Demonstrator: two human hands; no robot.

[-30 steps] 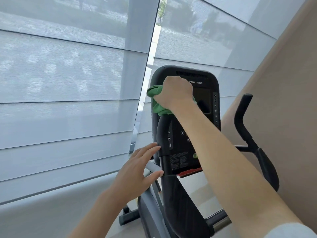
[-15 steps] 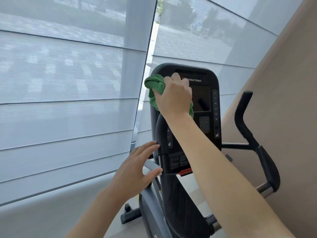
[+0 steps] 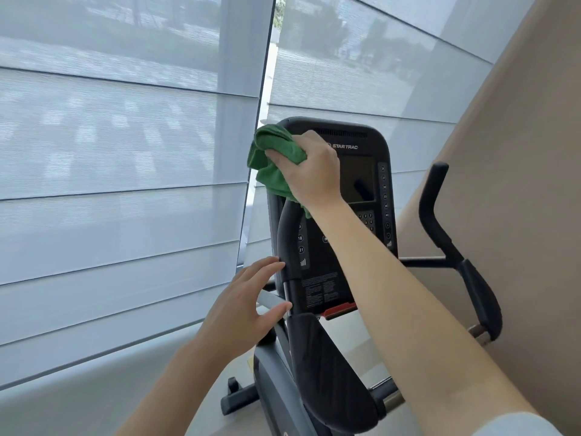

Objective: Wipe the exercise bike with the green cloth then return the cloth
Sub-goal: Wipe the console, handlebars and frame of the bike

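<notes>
The black exercise bike [image 3: 327, 278] stands in front of me, its console with a dark screen facing me. My right hand [image 3: 309, 171] is shut on the bunched green cloth [image 3: 270, 162] and presses it against the upper left corner of the console. My left hand [image 3: 251, 303] is open, fingers spread, with its fingertips at the left handlebar post [image 3: 287, 240] just below the console. The right handlebar [image 3: 452, 247] rises free at the right. My right forearm hides the lower middle of the console.
Tall windows with pale roller blinds [image 3: 125, 184] fill the left and back. A beige wall [image 3: 518, 184] stands close to the right of the bike. The bike's base and foot [image 3: 234, 401] rest on a light floor.
My right hand has slid the green cloth left and a little up, from the console's upper middle to its upper left corner. My left hand has stayed by the handlebar post.
</notes>
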